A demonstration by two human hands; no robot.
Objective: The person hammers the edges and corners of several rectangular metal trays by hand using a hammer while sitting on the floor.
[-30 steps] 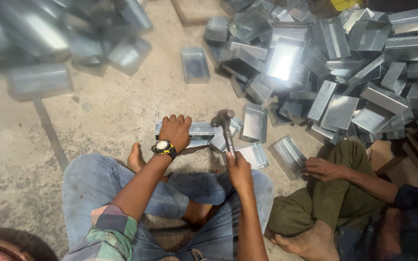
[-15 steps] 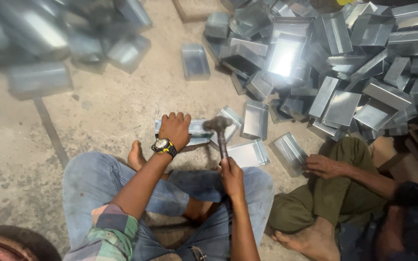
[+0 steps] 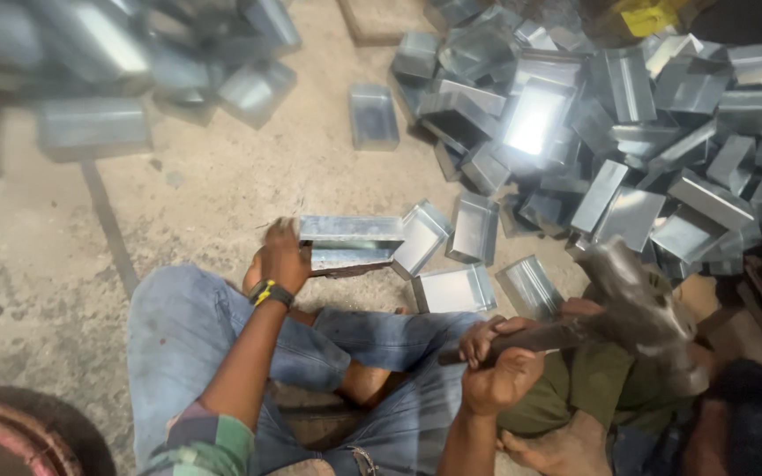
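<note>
— What does the head view show?

— The left hand (image 3: 286,256) lies flat on the end of a folded metal box (image 3: 350,242), fingers spread, pinning it to the concrete floor (image 3: 213,189) just ahead of the person's jeans-clad knees. The right hand (image 3: 500,375) is closed in a full fist round the handle of a hammer (image 3: 637,304), raised and blurred to the right of that box.

— And how should the blow be made?

— I'd judge it best to keep the pinning fingers well back from the seam, and to bring the hammer head down flat on the fold. A co-worker's leg (image 3: 593,388) sits close to the right of the box, under the hammer, so the arc wants watching. A heap of finished boxes (image 3: 628,132) lies beyond it.
</note>
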